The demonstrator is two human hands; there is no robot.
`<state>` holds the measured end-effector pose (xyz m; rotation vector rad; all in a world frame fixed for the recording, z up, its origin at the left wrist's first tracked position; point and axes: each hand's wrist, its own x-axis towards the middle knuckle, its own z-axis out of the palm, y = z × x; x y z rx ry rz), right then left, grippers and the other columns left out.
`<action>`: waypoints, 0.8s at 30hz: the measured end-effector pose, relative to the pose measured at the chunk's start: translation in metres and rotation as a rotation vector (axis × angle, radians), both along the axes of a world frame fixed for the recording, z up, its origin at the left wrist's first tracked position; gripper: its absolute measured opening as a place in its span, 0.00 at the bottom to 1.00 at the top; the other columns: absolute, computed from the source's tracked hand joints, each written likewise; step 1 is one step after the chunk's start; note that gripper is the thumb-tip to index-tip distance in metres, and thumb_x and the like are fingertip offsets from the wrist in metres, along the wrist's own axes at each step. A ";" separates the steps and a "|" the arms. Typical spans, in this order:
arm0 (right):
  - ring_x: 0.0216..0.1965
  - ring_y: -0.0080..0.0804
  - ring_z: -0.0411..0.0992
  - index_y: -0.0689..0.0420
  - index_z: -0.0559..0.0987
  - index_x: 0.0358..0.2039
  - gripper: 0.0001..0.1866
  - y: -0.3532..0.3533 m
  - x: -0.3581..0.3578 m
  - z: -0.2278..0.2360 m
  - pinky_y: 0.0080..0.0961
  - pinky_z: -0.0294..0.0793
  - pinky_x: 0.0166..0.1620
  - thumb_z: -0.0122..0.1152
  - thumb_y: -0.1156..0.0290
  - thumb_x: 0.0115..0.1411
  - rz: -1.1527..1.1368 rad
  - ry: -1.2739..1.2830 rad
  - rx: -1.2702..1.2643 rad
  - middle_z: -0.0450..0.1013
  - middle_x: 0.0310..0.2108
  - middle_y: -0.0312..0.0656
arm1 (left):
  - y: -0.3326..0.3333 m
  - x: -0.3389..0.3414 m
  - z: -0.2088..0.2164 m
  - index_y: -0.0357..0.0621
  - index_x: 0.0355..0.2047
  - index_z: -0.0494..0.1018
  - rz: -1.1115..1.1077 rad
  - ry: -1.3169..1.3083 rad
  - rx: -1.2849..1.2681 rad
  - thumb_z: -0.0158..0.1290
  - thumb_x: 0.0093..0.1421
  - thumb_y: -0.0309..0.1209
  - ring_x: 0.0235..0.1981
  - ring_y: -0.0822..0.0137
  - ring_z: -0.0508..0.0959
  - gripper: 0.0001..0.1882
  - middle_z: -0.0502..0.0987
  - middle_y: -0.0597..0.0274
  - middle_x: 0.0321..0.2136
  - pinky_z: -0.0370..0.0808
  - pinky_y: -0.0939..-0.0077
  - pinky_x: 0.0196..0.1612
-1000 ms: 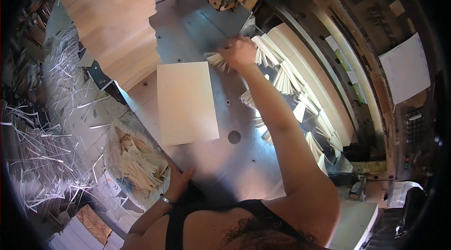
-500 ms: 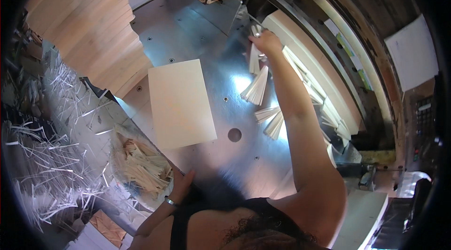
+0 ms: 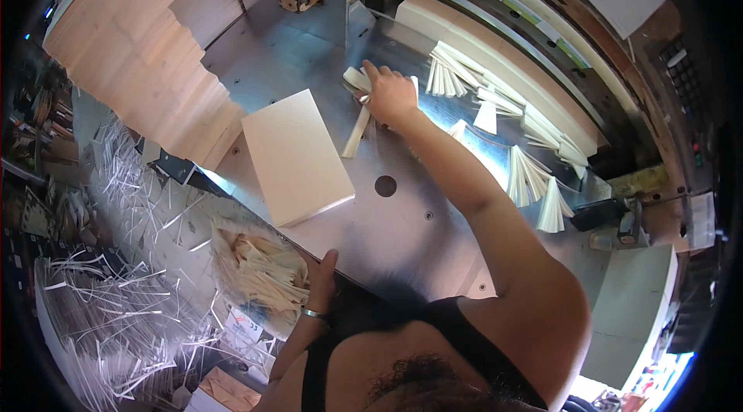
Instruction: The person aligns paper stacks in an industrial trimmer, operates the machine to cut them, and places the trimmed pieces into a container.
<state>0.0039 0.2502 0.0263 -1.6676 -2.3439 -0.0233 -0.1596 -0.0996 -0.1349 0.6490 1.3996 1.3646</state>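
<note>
Loose white paper strips [image 3: 357,132] are pinched in my right hand [image 3: 389,96], low over the metal table [image 3: 309,56], with some hanging below the fingers. Left of that hand lies a neat block of cream paper sheets [image 3: 298,156]. My left hand [image 3: 321,280] hooks over the table's near left edge, its thumb on top and the other fingers partly hidden. Fanned bundles of paper strips [image 3: 526,176] lie to the right of my right forearm. More strips [image 3: 449,71] line the table's far right side.
A tall, stepped stack of paper [image 3: 147,56] stands at left. Below the table edge is a bag of offcuts [image 3: 259,269], and shredded strips [image 3: 131,319] cover the floor area. A long paper block [image 3: 464,32] sits along the machine's back. A round hole [image 3: 385,186] pierces the tabletop.
My right hand has swept left and toward me, bringing paper strips near the cream block. The view has turned, while my left hand stays at the table edge.
</note>
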 end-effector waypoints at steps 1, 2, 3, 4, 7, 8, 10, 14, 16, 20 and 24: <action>0.54 0.51 0.75 0.47 0.66 0.69 0.45 0.002 0.008 0.003 0.44 0.73 0.56 0.65 0.37 0.57 0.006 -0.015 -0.008 0.76 0.51 0.51 | 0.000 -0.001 -0.001 0.28 0.73 0.32 -0.008 0.002 0.005 0.63 0.59 0.35 0.70 0.52 0.55 0.58 0.50 0.40 0.71 0.49 0.63 0.73; 0.54 0.51 0.75 0.47 0.66 0.69 0.45 0.001 0.017 0.006 0.44 0.73 0.56 0.65 0.37 0.57 0.000 -0.012 -0.004 0.76 0.51 0.51 | 0.001 -0.001 -0.002 0.29 0.73 0.31 -0.002 0.020 0.007 0.63 0.59 0.35 0.70 0.52 0.55 0.58 0.49 0.40 0.71 0.49 0.63 0.73; 0.56 0.53 0.73 0.47 0.67 0.69 0.46 0.000 0.027 0.009 0.45 0.71 0.58 0.64 0.35 0.56 0.040 0.098 0.031 0.75 0.52 0.53 | 0.001 -0.002 -0.003 0.29 0.73 0.31 0.007 0.038 0.009 0.63 0.59 0.34 0.70 0.52 0.54 0.58 0.48 0.40 0.72 0.49 0.63 0.73; 0.58 0.55 0.71 0.47 0.67 0.69 0.48 0.001 0.037 0.016 0.47 0.69 0.60 0.63 0.32 0.55 0.080 0.211 0.070 0.74 0.53 0.55 | 0.001 -0.004 -0.005 0.29 0.73 0.31 0.003 0.043 0.018 0.63 0.59 0.34 0.70 0.52 0.54 0.58 0.48 0.40 0.72 0.49 0.63 0.73; 0.62 0.57 0.67 0.48 0.68 0.68 0.50 0.046 0.089 0.014 0.48 0.66 0.64 0.63 0.29 0.53 -0.138 0.296 0.085 0.70 0.59 0.58 | 0.001 -0.002 0.002 0.30 0.74 0.30 -0.024 0.193 -0.047 0.62 0.59 0.34 0.70 0.52 0.54 0.58 0.47 0.40 0.72 0.49 0.64 0.73; 0.63 0.55 0.67 0.51 0.68 0.67 0.49 0.059 0.105 0.020 0.48 0.67 0.65 0.65 0.31 0.53 -0.271 0.241 0.068 0.68 0.62 0.58 | 0.004 0.002 0.022 0.30 0.74 0.30 -0.027 0.129 -0.094 0.62 0.59 0.33 0.70 0.52 0.54 0.59 0.47 0.40 0.72 0.49 0.64 0.73; 0.63 0.55 0.67 0.54 0.69 0.66 0.47 0.076 0.140 0.017 0.48 0.69 0.63 0.67 0.37 0.54 -0.438 0.019 0.010 0.68 0.62 0.57 | 0.006 0.004 0.033 0.31 0.74 0.30 -0.027 0.073 -0.136 0.62 0.59 0.33 0.70 0.52 0.55 0.59 0.47 0.40 0.72 0.50 0.64 0.73; 0.63 0.56 0.68 0.57 0.71 0.64 0.46 0.086 0.160 0.013 0.49 0.70 0.61 0.66 0.35 0.55 -0.421 -0.076 -0.126 0.69 0.61 0.57 | 0.000 0.002 -0.006 0.33 0.73 0.38 0.043 0.138 -0.068 0.60 0.59 0.33 0.64 0.53 0.62 0.52 0.57 0.44 0.67 0.57 0.62 0.69; 0.62 0.56 0.69 0.58 0.72 0.63 0.46 0.082 0.159 0.010 0.49 0.70 0.61 0.63 0.34 0.56 -0.395 -0.132 -0.161 0.70 0.60 0.57 | -0.003 0.001 -0.019 0.35 0.72 0.46 0.073 0.137 0.006 0.57 0.60 0.32 0.59 0.54 0.68 0.45 0.65 0.48 0.62 0.62 0.61 0.66; 0.63 0.54 0.68 0.58 0.71 0.65 0.58 0.036 0.101 0.023 0.45 0.71 0.61 0.48 0.18 0.53 -0.343 0.053 -0.292 0.67 0.62 0.57 | -0.007 -0.007 -0.024 0.36 0.71 0.48 0.058 0.046 0.017 0.58 0.60 0.32 0.59 0.58 0.68 0.44 0.66 0.51 0.60 0.63 0.62 0.66; 0.63 0.52 0.65 0.47 0.58 0.74 0.63 -0.014 0.038 0.032 0.48 0.68 0.61 0.50 0.15 0.48 -0.275 -0.012 -0.251 0.65 0.61 0.54 | 0.001 -0.003 0.004 0.37 0.70 0.49 0.008 -0.059 -0.115 0.57 0.61 0.32 0.59 0.61 0.67 0.42 0.65 0.53 0.59 0.63 0.63 0.66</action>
